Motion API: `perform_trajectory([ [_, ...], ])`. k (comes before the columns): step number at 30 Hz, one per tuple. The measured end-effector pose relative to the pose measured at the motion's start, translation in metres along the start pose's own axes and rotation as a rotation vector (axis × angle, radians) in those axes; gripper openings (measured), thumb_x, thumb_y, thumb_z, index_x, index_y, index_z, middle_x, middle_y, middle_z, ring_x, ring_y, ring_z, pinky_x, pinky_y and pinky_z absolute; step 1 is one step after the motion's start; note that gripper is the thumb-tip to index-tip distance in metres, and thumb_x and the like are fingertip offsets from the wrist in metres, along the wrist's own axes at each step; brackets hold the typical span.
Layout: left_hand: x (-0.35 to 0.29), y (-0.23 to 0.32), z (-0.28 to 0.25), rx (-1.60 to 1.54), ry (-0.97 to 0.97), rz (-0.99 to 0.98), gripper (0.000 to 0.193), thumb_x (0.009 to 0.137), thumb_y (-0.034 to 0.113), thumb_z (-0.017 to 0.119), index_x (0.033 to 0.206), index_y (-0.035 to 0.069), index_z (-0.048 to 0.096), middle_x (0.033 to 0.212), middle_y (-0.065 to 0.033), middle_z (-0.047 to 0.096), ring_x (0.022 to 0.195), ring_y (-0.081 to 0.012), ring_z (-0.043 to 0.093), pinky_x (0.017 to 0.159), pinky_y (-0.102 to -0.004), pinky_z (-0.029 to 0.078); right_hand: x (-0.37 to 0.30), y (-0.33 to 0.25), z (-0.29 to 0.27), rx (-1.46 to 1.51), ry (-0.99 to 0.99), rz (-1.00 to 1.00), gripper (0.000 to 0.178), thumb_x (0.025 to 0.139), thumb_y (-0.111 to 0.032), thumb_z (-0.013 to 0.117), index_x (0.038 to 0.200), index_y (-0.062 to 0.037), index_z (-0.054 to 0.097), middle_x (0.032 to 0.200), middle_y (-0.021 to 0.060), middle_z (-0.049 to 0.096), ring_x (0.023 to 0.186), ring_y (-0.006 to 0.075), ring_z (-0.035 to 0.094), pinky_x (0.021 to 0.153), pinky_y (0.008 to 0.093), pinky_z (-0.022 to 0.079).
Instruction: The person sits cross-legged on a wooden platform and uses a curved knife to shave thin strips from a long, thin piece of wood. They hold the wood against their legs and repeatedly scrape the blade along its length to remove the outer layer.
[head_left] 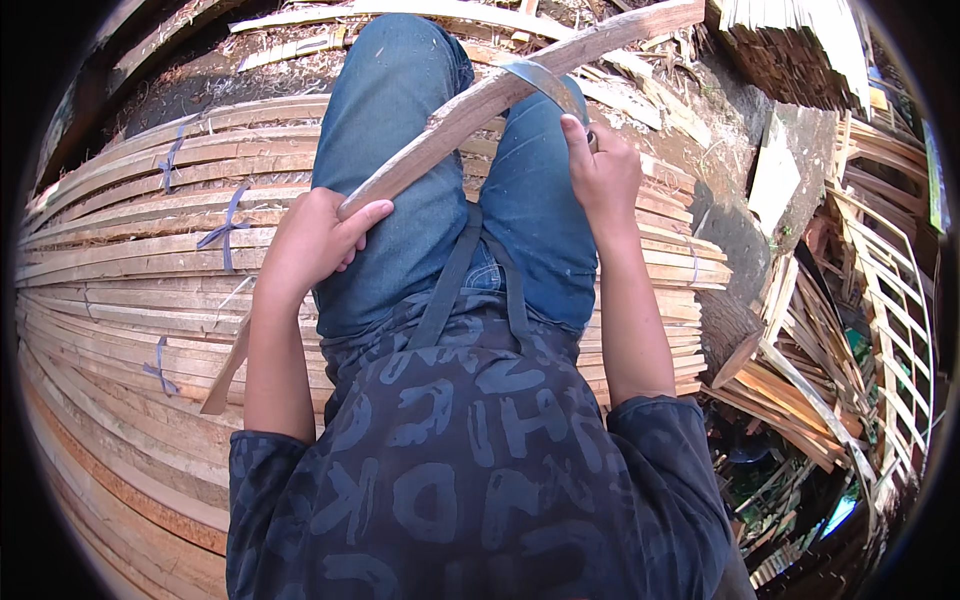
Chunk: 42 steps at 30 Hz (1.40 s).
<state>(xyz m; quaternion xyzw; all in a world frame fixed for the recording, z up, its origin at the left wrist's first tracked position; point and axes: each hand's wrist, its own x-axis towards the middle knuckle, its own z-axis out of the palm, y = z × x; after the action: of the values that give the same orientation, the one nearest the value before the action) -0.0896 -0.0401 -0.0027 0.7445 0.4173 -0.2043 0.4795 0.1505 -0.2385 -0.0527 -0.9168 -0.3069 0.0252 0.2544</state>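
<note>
Fingers wrapped and thumb laid along the top, the left hand (322,238) grips a long, rough, pale-brown wooden stick (470,108) beside blue denim trousers (392,105). Left of that hand lie rows of pale wooden strips (120,262), some bound with purple ties (228,228); what seems the stick's lower end shows past the left forearm. From the grip, the stick's long axis slants up and to the right across both legs, its far end out beyond the knees. A curved grey metal blade (541,78) crosses it past mid-length; whether its edge bites cannot be told. Below and right of this crossing, the right hand (608,172) is closed on the blade's handle, nearer the stick's far part than the left. That end points toward a stack of pale slats (795,50), with littered ground beneath.
</note>
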Motion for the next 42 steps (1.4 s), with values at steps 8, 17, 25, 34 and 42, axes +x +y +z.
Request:
perform_trajectory([
  [8, -0.002, -0.004, 0.005, -0.004, 0.06, 0.012, 0.055, 0.087, 0.045, 0.066, 0.058, -0.001, 0.059, 0.046, -0.0056, 0.052, 0.04, -0.0139, 0.052, 0.043, -0.0287, 0.043, 0.046, 0.01, 0.026, -0.371, 0.045, -0.037, 0.076, 0.088, -0.071, 0.04, 0.062, -0.0032, 0.062, 0.065, 0.0193, 0.064, 0.064, 0.0377, 0.064, 0.058, 0.0469, 0.049],
  [17, -0.003, -0.014, 0.008, -0.161, 0.088, -0.017, 0.048, 0.088, 0.038, 0.068, 0.058, 0.002, 0.056, 0.046, -0.0018, 0.049, 0.04, -0.0096, 0.046, 0.039, -0.0248, 0.035, 0.042, 0.155, -0.039, 0.366, 0.056, 0.545, 0.064, 0.095, -0.056, 0.047, 0.051, -0.01, 0.039, 0.054, 0.0066, 0.046, 0.047, 0.0171, 0.045, 0.046, 0.0323, 0.038],
  [25, 0.001, -0.004, -0.002, -0.205, 0.006, -0.035, 0.049, 0.088, 0.037, 0.068, 0.056, 0.003, 0.054, 0.046, -0.0023, 0.049, 0.041, -0.0103, 0.049, 0.041, -0.0239, 0.039, -0.042, -0.018, -0.122, 1.949, -0.53, -0.291, 0.047, 0.1, -0.029, 0.049, 0.057, -0.0121, 0.043, 0.052, 0.0043, 0.052, 0.047, 0.0154, 0.053, 0.05, 0.0306, 0.049],
  [34, -0.004, -0.014, 0.0, -0.253, 0.049, -0.045, 0.051, 0.087, 0.041, 0.067, 0.056, 0.003, 0.054, 0.047, -0.002, 0.051, 0.042, -0.0106, 0.051, 0.042, -0.0243, 0.041, -0.043, -0.137, -0.211, 1.779, -1.025, -1.389, 0.031, 0.092, -0.014, 0.055, 0.061, -0.0079, 0.055, 0.055, 0.0053, 0.056, 0.049, 0.0168, 0.055, 0.053, 0.0352, 0.05],
  [42, -0.012, -0.016, 0.0, -0.261, 0.096, -0.036, 0.05, 0.087, 0.042, 0.067, 0.056, 0.004, 0.054, 0.048, -0.0026, 0.051, 0.042, -0.0107, 0.051, 0.041, -0.0243, 0.04, -0.053, -0.132, -0.22, 1.803, -1.026, -1.427, 0.032, 0.091, -0.014, 0.054, 0.06, -0.0092, 0.053, 0.056, 0.0052, 0.056, 0.048, 0.0172, 0.054, 0.052, 0.0363, 0.048],
])
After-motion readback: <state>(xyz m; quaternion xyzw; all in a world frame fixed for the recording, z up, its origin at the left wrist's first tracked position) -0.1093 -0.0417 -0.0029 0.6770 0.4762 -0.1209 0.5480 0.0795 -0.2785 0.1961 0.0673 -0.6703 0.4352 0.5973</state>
